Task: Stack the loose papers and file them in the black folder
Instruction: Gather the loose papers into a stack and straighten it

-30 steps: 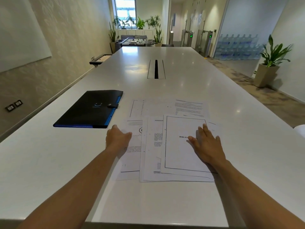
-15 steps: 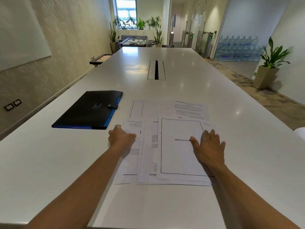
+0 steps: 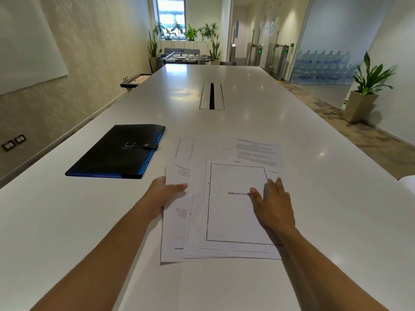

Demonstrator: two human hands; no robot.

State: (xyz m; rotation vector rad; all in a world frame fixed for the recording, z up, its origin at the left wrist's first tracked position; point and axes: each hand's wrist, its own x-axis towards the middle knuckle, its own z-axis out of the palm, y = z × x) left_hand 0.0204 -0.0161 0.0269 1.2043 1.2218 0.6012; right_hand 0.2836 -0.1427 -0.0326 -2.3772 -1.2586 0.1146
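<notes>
Several loose white papers (image 3: 231, 216) lie overlapped on the white table (image 3: 258, 122) in front of me; the top sheet reads "BIBLIOGRAPHY". Two more sheets (image 3: 258, 151) lie just beyond the pile. My left hand (image 3: 164, 194) grips the left edge of the leftmost sheet, thumb on top. Flat on the right side of the top sheet rests my right hand (image 3: 272, 203), fingers spread. The black folder (image 3: 116, 151), closed with a snap strap and blue-edged, lies to the left of the papers, apart from both hands.
A cable slot (image 3: 211, 96) runs along the table's middle farther away. The wall runs along the left. A potted plant (image 3: 363, 95) stands on the floor at the right. A foosball table (image 3: 182, 57) stands beyond the table's far end.
Both hands have pushed the sheets inward, so the pile is narrower and more overlapped. My left hand now grips the left sheet's edge and has shifted right.
</notes>
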